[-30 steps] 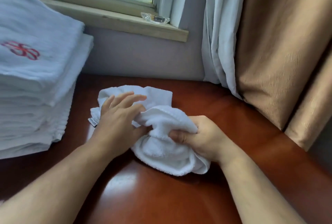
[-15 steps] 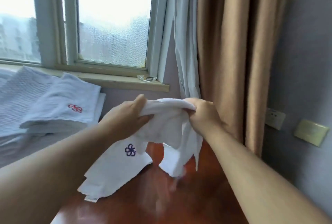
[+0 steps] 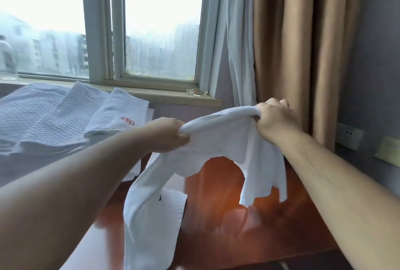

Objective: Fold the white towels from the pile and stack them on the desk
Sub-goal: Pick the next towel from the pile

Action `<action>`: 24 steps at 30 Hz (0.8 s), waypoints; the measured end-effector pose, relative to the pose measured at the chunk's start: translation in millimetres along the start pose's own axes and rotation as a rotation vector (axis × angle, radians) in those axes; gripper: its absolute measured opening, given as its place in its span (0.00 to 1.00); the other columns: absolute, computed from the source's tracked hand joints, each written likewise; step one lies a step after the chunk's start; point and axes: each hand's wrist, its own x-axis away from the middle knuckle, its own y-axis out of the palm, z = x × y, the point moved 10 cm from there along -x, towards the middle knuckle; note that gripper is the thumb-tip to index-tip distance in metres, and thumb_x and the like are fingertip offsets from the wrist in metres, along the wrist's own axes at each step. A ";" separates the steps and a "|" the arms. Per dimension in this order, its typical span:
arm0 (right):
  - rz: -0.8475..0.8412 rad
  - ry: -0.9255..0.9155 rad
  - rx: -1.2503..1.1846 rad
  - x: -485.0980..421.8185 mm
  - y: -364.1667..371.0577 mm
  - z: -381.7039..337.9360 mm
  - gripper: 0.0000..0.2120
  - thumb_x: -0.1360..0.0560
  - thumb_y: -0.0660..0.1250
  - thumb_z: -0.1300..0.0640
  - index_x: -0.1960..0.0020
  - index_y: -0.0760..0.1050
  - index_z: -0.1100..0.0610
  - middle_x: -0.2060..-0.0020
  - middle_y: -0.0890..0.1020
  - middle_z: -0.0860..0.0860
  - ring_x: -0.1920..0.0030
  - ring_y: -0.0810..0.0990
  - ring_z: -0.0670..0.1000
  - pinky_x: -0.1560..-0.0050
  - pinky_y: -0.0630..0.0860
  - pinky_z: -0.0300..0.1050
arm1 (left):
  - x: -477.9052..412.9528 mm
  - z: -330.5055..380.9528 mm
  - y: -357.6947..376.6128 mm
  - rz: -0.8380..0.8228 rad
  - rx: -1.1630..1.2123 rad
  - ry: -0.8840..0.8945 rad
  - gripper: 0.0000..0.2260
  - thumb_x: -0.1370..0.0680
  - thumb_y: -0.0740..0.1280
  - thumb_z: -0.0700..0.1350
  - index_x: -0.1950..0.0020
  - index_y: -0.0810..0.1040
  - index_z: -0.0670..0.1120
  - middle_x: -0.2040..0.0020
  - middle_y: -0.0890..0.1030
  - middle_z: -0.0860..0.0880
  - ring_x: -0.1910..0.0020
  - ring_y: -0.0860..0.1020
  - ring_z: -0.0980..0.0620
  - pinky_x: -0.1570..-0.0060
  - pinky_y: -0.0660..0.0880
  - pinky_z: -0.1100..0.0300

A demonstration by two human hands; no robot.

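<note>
Fingers of left hand (image 3: 171,134) and right hand (image 3: 273,119) pinch the bunched towel (image 3: 223,139) above the counter (image 3: 216,215); uneven corners may fold crooked.

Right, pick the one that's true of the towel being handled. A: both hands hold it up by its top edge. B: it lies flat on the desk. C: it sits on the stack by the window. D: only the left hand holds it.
A: the left hand and the right hand each grip the top edge of the towel, which hangs above the desk.
</note>
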 end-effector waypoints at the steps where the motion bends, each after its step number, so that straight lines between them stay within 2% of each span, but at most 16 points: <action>1: 0.001 0.004 -0.013 1.0 4.1 0.2 0.15 0.21 0.55 0.56 0.39 0.76 0.51 0.43 0.77 0.55 0.41 0.71 0.61 0.41 0.72 0.56 | -1.6 -3.4 2.2 0.002 -0.027 -0.024 0.08 0.20 0.61 0.52 0.51 0.73 0.48 0.50 0.79 0.46 0.52 0.75 0.45 0.57 0.68 0.56; 4: 0.054 0.011 -0.142 0.7 10.5 1.2 0.18 0.25 0.57 0.63 0.38 0.74 0.50 0.46 0.79 0.55 0.46 0.76 0.61 0.50 0.73 0.52 | -9.8 -20.8 11.9 -0.011 0.004 -0.136 0.11 0.19 0.61 0.52 0.44 0.70 0.46 0.47 0.76 0.44 0.53 0.73 0.44 0.60 0.67 0.55; 6: 0.107 0.013 -0.300 -1.4 9.3 1.4 0.20 0.25 0.59 0.64 0.37 0.74 0.50 0.49 0.81 0.52 0.50 0.77 0.59 0.56 0.70 0.47 | -11.4 -28.0 14.6 0.026 0.041 -0.180 0.13 0.20 0.63 0.53 0.44 0.72 0.45 0.47 0.79 0.43 0.58 0.75 0.44 0.67 0.67 0.56; 8: 0.114 0.009 -0.412 -3.7 10.3 4.6 0.16 0.25 0.62 0.63 0.42 0.77 0.48 0.56 0.81 0.46 0.57 0.77 0.54 0.62 0.68 0.42 | -12.1 -34.9 21.6 0.058 0.141 -0.192 0.16 0.21 0.66 0.58 0.45 0.74 0.47 0.50 0.81 0.44 0.59 0.78 0.46 0.66 0.71 0.57; 10: 0.016 0.005 -0.389 -7.3 23.9 10.2 0.10 0.25 0.64 0.60 0.54 0.80 0.48 0.64 0.81 0.44 0.64 0.76 0.48 0.70 0.66 0.40 | -12.6 -40.6 34.9 0.005 0.201 -0.159 0.18 0.24 0.67 0.65 0.49 0.75 0.51 0.56 0.82 0.49 0.61 0.80 0.49 0.60 0.76 0.56; 12: -0.134 0.061 -0.341 -9.1 46.7 20.8 0.08 0.24 0.64 0.58 0.60 0.80 0.52 0.65 0.82 0.49 0.66 0.76 0.48 0.72 0.66 0.40 | -10.5 -38.1 46.0 -0.096 0.252 -0.099 0.22 0.24 0.62 0.69 0.59 0.74 0.50 0.66 0.77 0.53 0.69 0.76 0.52 0.64 0.74 0.57; 14: -0.345 0.115 -0.296 -1.2 78.6 17.8 0.13 0.22 0.66 0.51 0.63 0.78 0.55 0.66 0.80 0.51 0.64 0.77 0.53 0.68 0.67 0.44 | -7.5 -36.5 51.3 -0.154 0.310 -0.098 0.26 0.21 0.57 0.69 0.62 0.76 0.48 0.67 0.76 0.49 0.69 0.75 0.51 0.63 0.72 0.57; 16: -0.491 0.101 -0.216 16.3 110.6 0.8 0.16 0.22 0.67 0.42 0.61 0.78 0.53 0.63 0.82 0.50 0.59 0.79 0.54 0.60 0.73 0.47 | -7.2 -37.0 59.1 -0.172 0.462 -0.169 0.23 0.19 0.59 0.65 0.56 0.83 0.49 0.62 0.82 0.49 0.65 0.80 0.53 0.60 0.75 0.59; 18: -0.506 0.033 -0.334 26.9 130.5 -27.6 0.15 0.20 0.65 0.43 0.60 0.81 0.50 0.61 0.84 0.48 0.59 0.81 0.49 0.55 0.75 0.46 | -6.5 -30.2 68.7 -0.224 0.719 -0.225 0.15 0.20 0.66 0.57 0.55 0.85 0.49 0.60 0.82 0.48 0.63 0.80 0.50 0.57 0.76 0.57; 20: -0.566 -0.049 -0.485 36.2 139.4 -56.3 0.15 0.18 0.63 0.48 0.61 0.82 0.50 0.63 0.85 0.47 0.64 0.81 0.43 0.55 0.75 0.44 | -7.6 -23.7 69.0 -0.258 0.828 -0.194 0.08 0.20 0.69 0.48 0.53 0.85 0.46 0.57 0.82 0.45 0.60 0.80 0.47 0.54 0.77 0.53; 23: -0.623 -0.175 -0.593 46.8 137.9 -79.0 0.03 0.25 0.72 0.49 0.52 0.82 0.43 0.56 0.84 0.43 0.57 0.81 0.39 0.50 0.74 0.39 | -9.8 -24.3 56.7 -0.216 0.961 -0.166 0.06 0.20 0.69 0.46 0.51 0.85 0.46 0.56 0.84 0.43 0.59 0.81 0.47 0.55 0.79 0.53; 24: -0.646 -0.211 -0.622 51.7 137.0 -83.9 0.13 0.29 0.75 0.46 0.45 0.80 0.38 0.50 0.81 0.41 0.51 0.79 0.39 0.47 0.72 0.37 | -11.9 -24.4 50.1 -0.185 1.012 -0.160 0.06 0.20 0.70 0.47 0.52 0.86 0.47 0.57 0.84 0.44 0.60 0.81 0.48 0.58 0.80 0.55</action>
